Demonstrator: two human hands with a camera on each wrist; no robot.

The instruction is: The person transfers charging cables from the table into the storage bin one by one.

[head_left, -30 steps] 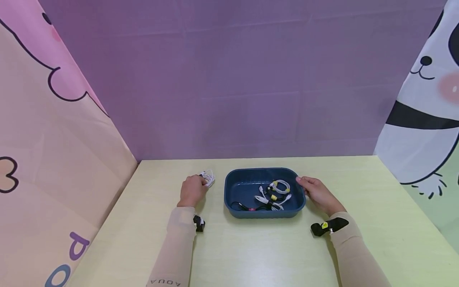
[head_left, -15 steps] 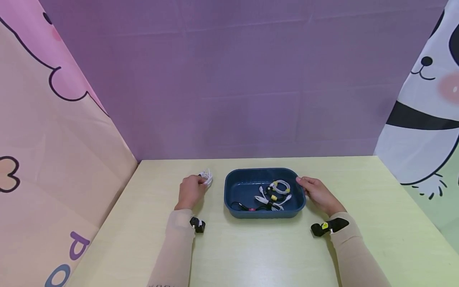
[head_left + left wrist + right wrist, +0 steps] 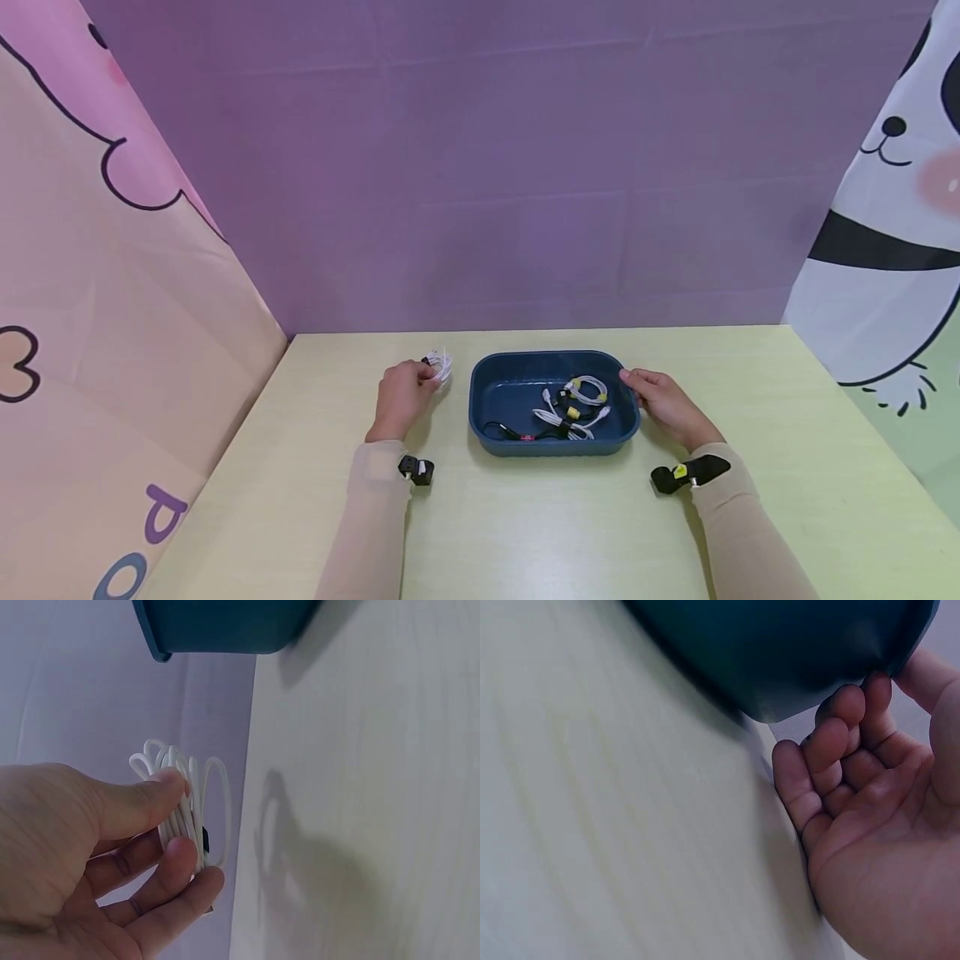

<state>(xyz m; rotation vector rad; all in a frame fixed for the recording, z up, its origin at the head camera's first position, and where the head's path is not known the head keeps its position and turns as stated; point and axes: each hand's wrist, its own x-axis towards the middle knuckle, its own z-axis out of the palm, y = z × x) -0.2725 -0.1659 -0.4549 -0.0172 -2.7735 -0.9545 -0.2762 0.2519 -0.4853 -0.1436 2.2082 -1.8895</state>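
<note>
Left of the bin, my left hand [image 3: 402, 398] pinches a coiled white cable [image 3: 180, 810] between thumb and fingers. In the left wrist view the coil is raised off the table, its shadow falling on the tabletop, and a small dark tie shows on it. The blue bin [image 3: 517, 448] stands on the table, and my right hand [image 3: 670, 407] grips its right rim, thumb on top and fingers curled under the outside. Inside the bin lie a white cable with yellow bands [image 3: 587, 390], a white cable with a dark tie [image 3: 558, 421] and black cables [image 3: 510, 431].
The pale wooden table [image 3: 540, 525] extends in front of the bin and to both sides. A purple cloth [image 3: 480, 167] hangs behind it. Printed cloths with cartoon figures flank the left side [image 3: 112, 317] and the right side [image 3: 885, 275].
My left hand has turned slightly and lifted the coiled white cable a little. The bin and my right hand have stayed in place.
</note>
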